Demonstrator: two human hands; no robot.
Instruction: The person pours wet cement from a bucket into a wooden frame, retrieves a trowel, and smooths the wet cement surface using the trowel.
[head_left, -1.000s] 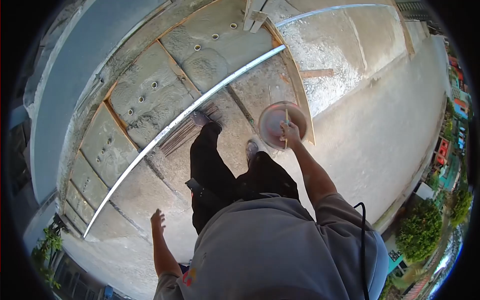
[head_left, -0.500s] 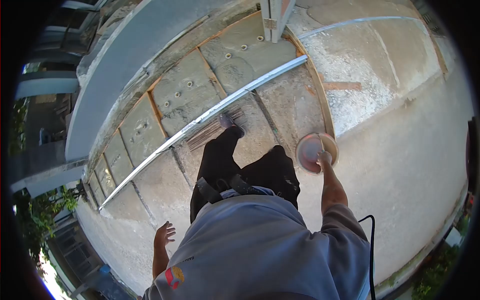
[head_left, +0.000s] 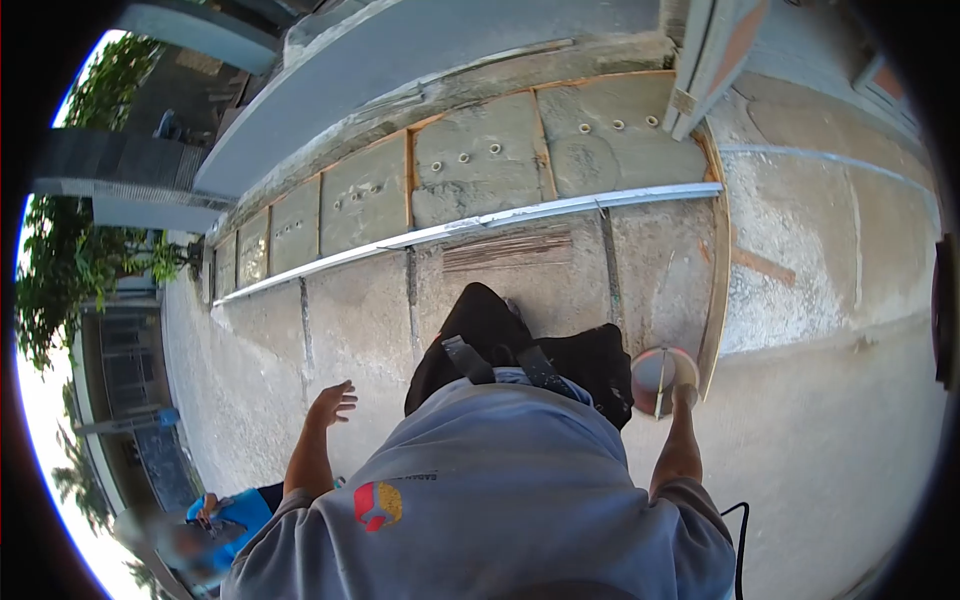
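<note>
My right hand (head_left: 686, 392) is closed on the handle of a round bucket (head_left: 655, 375), which hangs at my right side, beside my leg. What lies inside the bucket is too blurred to tell. My left hand (head_left: 332, 403) is held out at the other side with its fingers apart and nothing in it. Ahead of me a long metal bar (head_left: 450, 232) runs along the near edge of wet concrete (head_left: 480, 180), which wooden strips divide into sections. Short pipe ends (head_left: 464, 158) stick up from the concrete.
Thin rods (head_left: 507, 250) lie on the floor before my feet. A wooden board (head_left: 717, 300) stands along the right edge, near the bucket. An upright post (head_left: 700, 75) rises at the back right. Another person in blue (head_left: 240, 520) is at the lower left.
The view has swung left, so the concrete sections now lie more level across it. The bucket is closer to my right side. The person in blue has come into view.
</note>
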